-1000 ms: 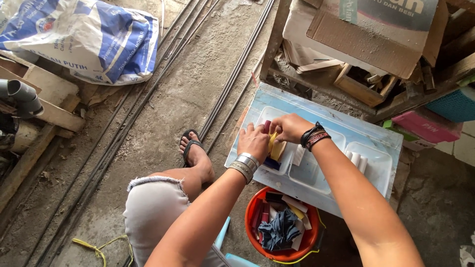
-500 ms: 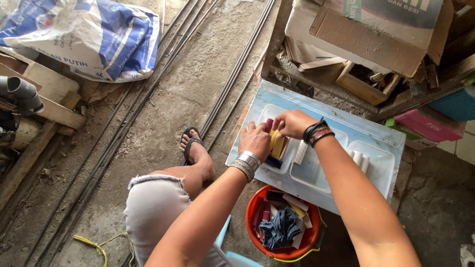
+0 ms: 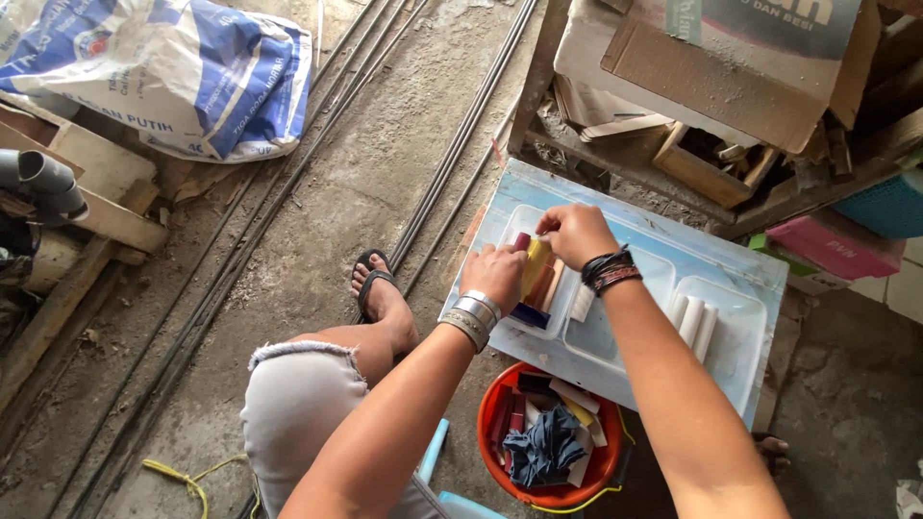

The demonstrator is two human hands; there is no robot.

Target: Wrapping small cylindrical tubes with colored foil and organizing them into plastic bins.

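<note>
My left hand (image 3: 496,275) and my right hand (image 3: 574,234) meet over the leftmost clear tray (image 3: 512,225) on a pale blue board (image 3: 731,274). Between them they hold a yellow stick (image 3: 536,264) standing among several coloured sticks, including a dark red one (image 3: 520,241) and a blue one (image 3: 530,315). One white stick (image 3: 583,303) lies in the middle tray. Three white sticks (image 3: 694,324) lie in the right tray. Below the board an orange bucket (image 3: 490,420) holds more coloured sticks and a dark blue rag (image 3: 543,449).
Long steel rods (image 3: 288,192) run across the concrete floor. A blue and white sack (image 3: 183,77) lies at the top left, beside wooden planks (image 3: 106,197) and grey pipe (image 3: 43,183). Cardboard boxes (image 3: 731,67) and a pink box (image 3: 832,247) crowd the right. My sandalled foot (image 3: 382,293) rests by the board.
Both hands stay at the leftmost tray with only small finger shifts around the yellow stick. The view has tilted slightly.
</note>
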